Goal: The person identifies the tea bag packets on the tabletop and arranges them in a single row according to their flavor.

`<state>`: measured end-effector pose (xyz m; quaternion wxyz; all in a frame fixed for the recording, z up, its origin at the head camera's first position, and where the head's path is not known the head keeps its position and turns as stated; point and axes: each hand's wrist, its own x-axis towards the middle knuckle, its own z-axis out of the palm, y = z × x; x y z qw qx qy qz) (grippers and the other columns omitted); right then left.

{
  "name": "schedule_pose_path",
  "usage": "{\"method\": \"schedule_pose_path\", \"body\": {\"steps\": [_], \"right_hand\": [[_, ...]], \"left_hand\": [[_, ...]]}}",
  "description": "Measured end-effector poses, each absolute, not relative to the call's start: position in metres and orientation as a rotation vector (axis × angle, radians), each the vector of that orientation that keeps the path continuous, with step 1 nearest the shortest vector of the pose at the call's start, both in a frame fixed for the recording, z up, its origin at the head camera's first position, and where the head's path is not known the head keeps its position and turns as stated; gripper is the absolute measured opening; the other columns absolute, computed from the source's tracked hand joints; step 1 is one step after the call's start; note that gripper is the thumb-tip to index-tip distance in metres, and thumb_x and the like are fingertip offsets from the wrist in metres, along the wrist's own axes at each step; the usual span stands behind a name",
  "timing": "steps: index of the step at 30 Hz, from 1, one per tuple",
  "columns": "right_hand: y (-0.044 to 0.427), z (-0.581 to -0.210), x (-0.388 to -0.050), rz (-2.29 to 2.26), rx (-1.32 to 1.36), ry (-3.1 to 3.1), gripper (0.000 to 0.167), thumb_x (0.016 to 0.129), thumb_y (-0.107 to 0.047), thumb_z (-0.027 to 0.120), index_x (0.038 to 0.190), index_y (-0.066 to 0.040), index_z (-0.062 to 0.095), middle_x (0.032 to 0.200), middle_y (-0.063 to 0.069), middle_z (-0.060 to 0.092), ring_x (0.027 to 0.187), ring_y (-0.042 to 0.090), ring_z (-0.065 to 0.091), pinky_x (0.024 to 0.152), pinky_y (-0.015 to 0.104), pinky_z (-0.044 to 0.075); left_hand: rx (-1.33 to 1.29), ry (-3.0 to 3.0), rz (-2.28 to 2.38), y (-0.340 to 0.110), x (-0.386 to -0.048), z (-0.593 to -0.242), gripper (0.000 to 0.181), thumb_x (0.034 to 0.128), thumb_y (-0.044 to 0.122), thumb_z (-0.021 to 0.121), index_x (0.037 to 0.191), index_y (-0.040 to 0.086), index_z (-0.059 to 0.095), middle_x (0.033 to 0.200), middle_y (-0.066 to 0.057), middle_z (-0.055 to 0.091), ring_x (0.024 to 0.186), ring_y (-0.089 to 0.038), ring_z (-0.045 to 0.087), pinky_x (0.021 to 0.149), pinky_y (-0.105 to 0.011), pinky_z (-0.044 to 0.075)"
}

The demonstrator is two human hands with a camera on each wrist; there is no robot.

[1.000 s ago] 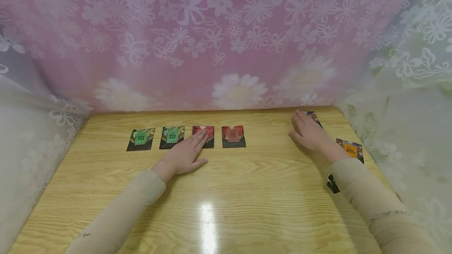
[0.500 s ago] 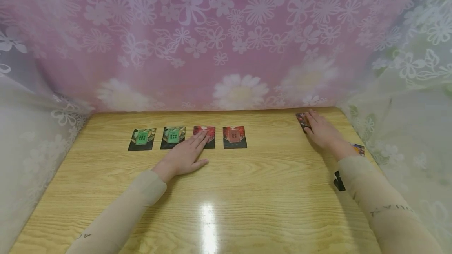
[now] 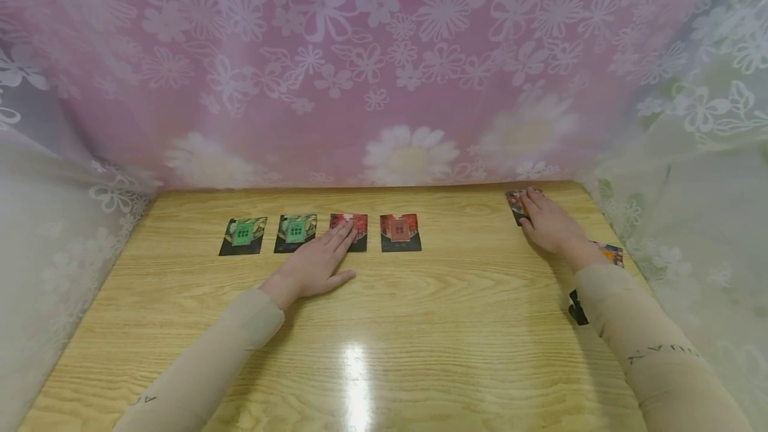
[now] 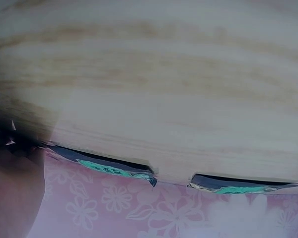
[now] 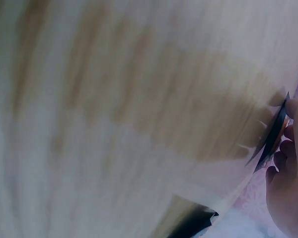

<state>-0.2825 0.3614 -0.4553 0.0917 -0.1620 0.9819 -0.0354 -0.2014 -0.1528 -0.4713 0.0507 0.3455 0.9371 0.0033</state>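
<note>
My left hand (image 3: 312, 265) lies with straight fingers on a red-and-black packet (image 3: 361, 224), partly covering it. To its right is a matching red packet (image 3: 401, 232). Left of it lie two green-and-black packets (image 3: 243, 237), both also seen edge-on in the left wrist view, one a green packet (image 4: 107, 166) near the hand. At the table's far right, my right hand (image 3: 552, 225) rests extended fingers on a dark packet with an orange label (image 3: 515, 209), hiding its right part. The right wrist view shows that packet (image 5: 274, 136) flat under the fingers.
Another orange-labelled packet (image 3: 615, 256) lies near the right edge, partly behind the right forearm. A black object (image 3: 578, 309), mostly covered by the sleeve, sits nearer. A pink flowered curtain (image 3: 384, 85) borders the wooden table (image 3: 456, 325) at the back.
My right hand has shifted right, from the packet's left side to its right. The orange-labelled packet has slid slightly left, then turned straighter. The left hand stays on the red packet.
</note>
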Motion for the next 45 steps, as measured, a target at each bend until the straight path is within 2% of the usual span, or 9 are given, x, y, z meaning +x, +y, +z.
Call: {"method": "schedule_pose_path", "body": {"steps": [18,45], "right_hand": [[0.350,-0.461,-0.275,-0.290,-0.468,2.905,0.066,0.115,-0.023,0.040,0.163,0.016,0.016,0.169,0.042,0.011,0.158,0.058,0.013,0.129,0.070,0.017],[0.266,-0.459,-0.240,-0.262,-0.512,2.916,0.064,0.113,-0.019,0.041,0.160,0.020,0.021,0.169,0.040,0.018,0.159,0.055,0.018,0.132,0.063,0.019]], "left_hand": [[1.061,2.854,-0.010,-0.150,-0.206,-0.473,0.086,0.1113,0.060,0.036,0.170,0.003,0.012,0.179,-0.016,0.007,0.167,-0.031,0.011,0.135,-0.046,0.025],[1.046,2.846,0.001,-0.152,-0.200,-0.471,0.085,0.1116,0.057,0.040,0.170,0.001,0.013,0.179,-0.017,0.008,0.167,-0.033,0.013,0.134,-0.048,0.026]]}}
